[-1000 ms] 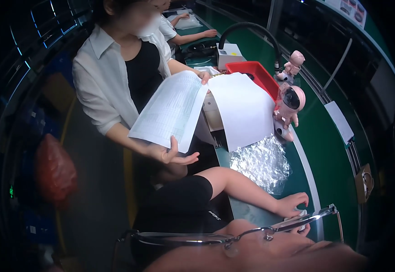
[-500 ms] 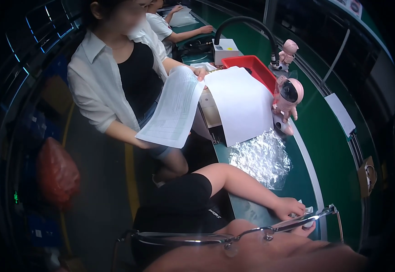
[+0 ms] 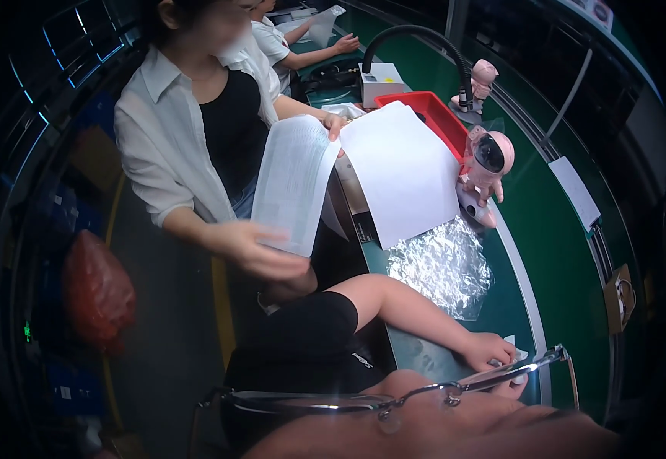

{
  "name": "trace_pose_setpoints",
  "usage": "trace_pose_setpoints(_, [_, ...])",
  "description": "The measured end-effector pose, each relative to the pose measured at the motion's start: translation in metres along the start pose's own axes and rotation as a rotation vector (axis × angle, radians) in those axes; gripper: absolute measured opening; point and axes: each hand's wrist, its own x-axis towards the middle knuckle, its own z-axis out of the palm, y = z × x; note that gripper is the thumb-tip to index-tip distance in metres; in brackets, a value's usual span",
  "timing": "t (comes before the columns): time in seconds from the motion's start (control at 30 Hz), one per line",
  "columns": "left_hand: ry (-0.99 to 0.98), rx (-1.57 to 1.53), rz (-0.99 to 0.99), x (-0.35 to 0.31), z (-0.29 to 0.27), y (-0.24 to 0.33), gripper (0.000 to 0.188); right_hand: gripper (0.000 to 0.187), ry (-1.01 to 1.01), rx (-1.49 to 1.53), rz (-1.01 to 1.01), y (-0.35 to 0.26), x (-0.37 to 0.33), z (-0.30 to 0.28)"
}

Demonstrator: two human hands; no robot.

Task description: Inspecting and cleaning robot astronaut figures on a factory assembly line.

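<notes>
At the near right end of the green worktop, my left hand (image 3: 489,349) is closed, its fingers bent over a small white piece (image 3: 519,353) that looks like cloth or paper. Close below it, my right hand (image 3: 512,386) shows only in part behind the rim of a pair of glasses (image 3: 455,392). What the right hand holds, if anything, is hidden. Left of and beyond my hands, a crinkled clear plastic bag (image 3: 441,268) lies flat on the worktop.
Large white sheets (image 3: 405,172) cover a box and part of a red tray (image 3: 428,115). Two pink astronaut figures (image 3: 490,164) stand along the right. A black flexible duct (image 3: 425,32) arches behind. At left, a person (image 3: 187,145) holds printed sheets (image 3: 291,183); another sits beyond.
The standing person's near hand has swung across the lower edge of the printed sheets, which have turned more upright. A farther person lifts a clear bag. My hands have barely moved.
</notes>
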Motion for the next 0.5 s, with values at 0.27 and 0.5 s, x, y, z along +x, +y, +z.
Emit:
trace_pose_setpoints(0.27, [0.000, -0.006, -0.015, 0.000, -0.001, 0.003, 0.010, 0.028, -0.003, -0.021, -0.019, 0.002, 0.000, 0.002])
trace_pose_setpoints(0.5, [0.000, 0.003, -0.017, 0.000, 0.001, -0.001, 0.009, 0.028, -0.027, 0.034, 0.067, -0.008, -0.001, 0.005])
